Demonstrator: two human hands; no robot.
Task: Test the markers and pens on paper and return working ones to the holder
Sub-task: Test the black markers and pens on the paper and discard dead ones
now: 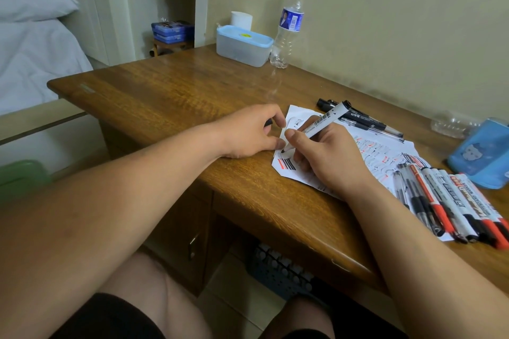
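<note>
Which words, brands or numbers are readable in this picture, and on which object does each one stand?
No text reads with certainty.
White marker in the right hand: barcode and fine print, too small.
Water bottle label: blurred.
Yellow sticker on the blue-lidded box: blurred.
Markers lying at the right: barrel print blurred.
Black pens: white print, blurred.
Paper: test strokes, small print unreadable.
</note>
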